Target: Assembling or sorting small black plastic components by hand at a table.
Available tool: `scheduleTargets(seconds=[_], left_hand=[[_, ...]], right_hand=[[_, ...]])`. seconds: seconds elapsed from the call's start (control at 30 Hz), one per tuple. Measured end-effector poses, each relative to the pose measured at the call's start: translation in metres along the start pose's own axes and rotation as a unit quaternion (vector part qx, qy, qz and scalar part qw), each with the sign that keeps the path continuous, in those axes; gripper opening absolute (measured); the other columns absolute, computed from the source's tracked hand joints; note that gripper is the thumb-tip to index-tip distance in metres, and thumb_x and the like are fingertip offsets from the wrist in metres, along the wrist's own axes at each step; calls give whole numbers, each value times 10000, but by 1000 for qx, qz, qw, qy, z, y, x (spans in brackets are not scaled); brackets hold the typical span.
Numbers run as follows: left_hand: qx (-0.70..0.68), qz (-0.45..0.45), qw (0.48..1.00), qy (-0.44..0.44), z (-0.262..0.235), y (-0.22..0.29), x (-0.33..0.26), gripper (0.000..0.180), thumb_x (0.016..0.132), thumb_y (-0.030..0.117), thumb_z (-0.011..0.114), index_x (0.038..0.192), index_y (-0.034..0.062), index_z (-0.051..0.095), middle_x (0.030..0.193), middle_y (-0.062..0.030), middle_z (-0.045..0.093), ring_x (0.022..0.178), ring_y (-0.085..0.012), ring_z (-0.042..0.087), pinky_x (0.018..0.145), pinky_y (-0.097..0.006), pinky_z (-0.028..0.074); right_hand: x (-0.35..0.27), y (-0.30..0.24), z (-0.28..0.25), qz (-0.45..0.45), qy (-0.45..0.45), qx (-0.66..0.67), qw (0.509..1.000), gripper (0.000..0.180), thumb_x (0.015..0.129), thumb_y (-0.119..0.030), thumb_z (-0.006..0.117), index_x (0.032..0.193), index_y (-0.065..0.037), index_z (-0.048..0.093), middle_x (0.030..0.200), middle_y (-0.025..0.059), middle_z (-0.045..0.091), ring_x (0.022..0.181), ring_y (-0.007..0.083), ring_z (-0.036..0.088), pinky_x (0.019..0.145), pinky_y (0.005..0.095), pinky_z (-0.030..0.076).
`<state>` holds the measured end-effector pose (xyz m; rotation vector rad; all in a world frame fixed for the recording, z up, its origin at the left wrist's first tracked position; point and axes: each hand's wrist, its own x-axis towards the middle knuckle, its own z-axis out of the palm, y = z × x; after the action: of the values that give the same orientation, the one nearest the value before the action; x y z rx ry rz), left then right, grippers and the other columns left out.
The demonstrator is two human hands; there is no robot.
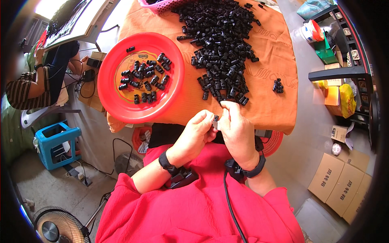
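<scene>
My left hand (196, 133) is closed in a pinch on a small black cord lock (216, 118), with a whitish-grey bit showing just below it. Close against it, my right hand (238, 133) has bent fingers. Its index fingertip reaches the near tip of a large pile of black cord locks (221, 44); what its fingers grip, if anything, is hidden. To the left, a red round plate (108, 91) with a patterned yellow centre holds a loose group of the same pieces. A few more cord locks (278, 86) sit in a small cluster to the right.
An orange cloth (271, 48) covers the table, with a pink basket (162, 5) at its far edge. Another person (34, 87) sits at the left near a blue stool (56, 146) and a fan (56, 227). Cardboard boxes (340, 182) and a dark shelf (340, 75) stand at right.
</scene>
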<state>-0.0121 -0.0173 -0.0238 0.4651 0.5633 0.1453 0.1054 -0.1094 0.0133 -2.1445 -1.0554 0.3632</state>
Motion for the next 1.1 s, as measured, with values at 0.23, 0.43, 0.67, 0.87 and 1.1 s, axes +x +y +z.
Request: scheduleTargets(seconds=[0.23, 0.43, 0.67, 0.87, 1.1], left_hand=[[-9, 6, 1000, -5, 5, 2, 0, 164, 1049, 238, 523, 965, 100, 549, 871, 24, 566, 759, -67, 510, 702, -223, 443], [28, 7, 999, 19, 9, 7, -1, 163, 1045, 233, 529, 963, 94, 552, 834, 16, 556, 717, -70, 490, 662, -216, 421], [-35, -45, 998, 0, 6, 14, -5, 168, 1021, 192, 545, 986, 30, 576, 782, 2, 537, 689, -104, 486, 636, -233, 395], [-87, -81, 992, -49, 9, 16, 0, 194, 1016, 208, 545, 995, 19, 584, 785, -13, 549, 686, -122, 481, 641, -259, 394], [-93, -73, 991, -64, 7, 16, 2, 186, 1021, 206, 536, 1007, 26, 582, 805, -5, 559, 705, -115, 499, 643, -252, 405]], right_hand=[[-4, 4, 4, 22, 33, 46, 998, 252, 952, -106, 590, 1196, -55, 552, 699, 180, 639, 647, 360, 673, 539, 461, 496], [-2, -1, 1, 75, 51, 87, 992, 241, 966, -105, 576, 1199, -43, 559, 729, 170, 643, 677, 319, 688, 579, 411, 515], [16, 14, -24, 65, 88, 80, 991, 188, 1036, -120, 488, 1169, -32, 589, 708, 136, 634, 656, 233, 683, 587, 353, 527], [7, 1, -23, 97, -13, 125, 987, 184, 1034, -117, 483, 1152, -32, 597, 723, 136, 643, 653, 235, 688, 578, 356, 525], [2, 3, -23, 47, -39, 135, 989, 164, 1013, -93, 520, 1141, -23, 594, 745, 135, 655, 667, 236, 698, 586, 339, 535]])
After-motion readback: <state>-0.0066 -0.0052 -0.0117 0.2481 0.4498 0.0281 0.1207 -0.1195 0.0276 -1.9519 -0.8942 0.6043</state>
